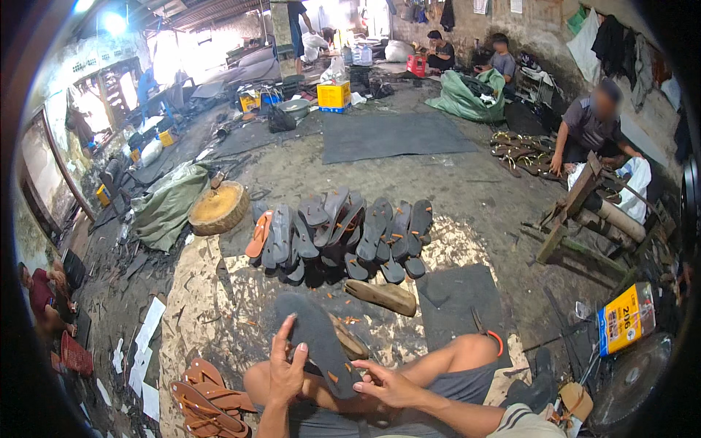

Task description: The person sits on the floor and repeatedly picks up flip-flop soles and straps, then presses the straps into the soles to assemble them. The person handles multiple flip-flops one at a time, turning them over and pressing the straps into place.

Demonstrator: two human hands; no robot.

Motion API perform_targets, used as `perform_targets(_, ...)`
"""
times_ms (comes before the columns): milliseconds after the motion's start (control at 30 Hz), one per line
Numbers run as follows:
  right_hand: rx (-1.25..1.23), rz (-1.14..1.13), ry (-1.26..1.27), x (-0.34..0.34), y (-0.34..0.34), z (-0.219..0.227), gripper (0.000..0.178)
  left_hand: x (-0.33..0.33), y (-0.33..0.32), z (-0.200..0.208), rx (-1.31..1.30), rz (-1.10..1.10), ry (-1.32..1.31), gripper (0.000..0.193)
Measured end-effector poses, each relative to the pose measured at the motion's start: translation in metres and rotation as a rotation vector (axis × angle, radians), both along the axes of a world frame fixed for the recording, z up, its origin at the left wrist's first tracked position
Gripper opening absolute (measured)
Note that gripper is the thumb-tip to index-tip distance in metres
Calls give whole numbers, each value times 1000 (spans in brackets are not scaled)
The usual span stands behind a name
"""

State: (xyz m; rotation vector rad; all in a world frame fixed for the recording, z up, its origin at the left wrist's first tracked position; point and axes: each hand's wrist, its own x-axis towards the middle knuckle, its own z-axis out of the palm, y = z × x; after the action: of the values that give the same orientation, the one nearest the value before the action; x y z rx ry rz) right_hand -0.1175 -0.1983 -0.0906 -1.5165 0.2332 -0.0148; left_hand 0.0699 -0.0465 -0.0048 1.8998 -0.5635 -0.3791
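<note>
Sitting on the littered workshop floor behind a stacked row of dark finished soles, holding one dark sandal sole above the knees. Gripping its left edge with the left hand, fingers half-curled and thumb raised; pinching its lower right edge with the right hand, fingers loosely bent, apparently checking or fitting at the small strap holes. Next, likely calling for steadying the sole and aligning a strap with a hole.

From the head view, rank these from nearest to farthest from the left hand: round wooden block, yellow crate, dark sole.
1. dark sole: held by the left hand.
2. round wooden block: ahead, slightly left, on the floor.
3. yellow crate: far back.
</note>
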Motion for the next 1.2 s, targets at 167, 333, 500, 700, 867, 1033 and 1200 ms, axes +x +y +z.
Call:
perform_targets(167, -28, 172, -86, -3, -3, 3, 61, -15, 17, 13, -93, 222, 17, 53)
perform_targets(333, 245, 110, 195, 18, -22, 21, 78, -38, 33, 11, 28, 27, 212, 38)
perform_targets(500, -257, 121, 90, 32, -26, 30, 73, -56, 37, -15, -38, -399, 74, 27)
perform_targets(700, -118, 188, -32, 11, -15, 35, 51, -63, 38, -23, -62, -409, -183, 28)
perform_targets(867, -60, 156, 36, 2, -7, 59, 50, -72, 44, -30, -208, -289, 143, 43)
perform_targets(1033, -183, -51, 115, 24, -13, 57, 46, -76, 28, -24, -350, -91, 519, 82)
perform_targets(1200, 174, -61, 23, 83, -76, 6, 32, -73, -2, -14, 310, -235, -444, 100)
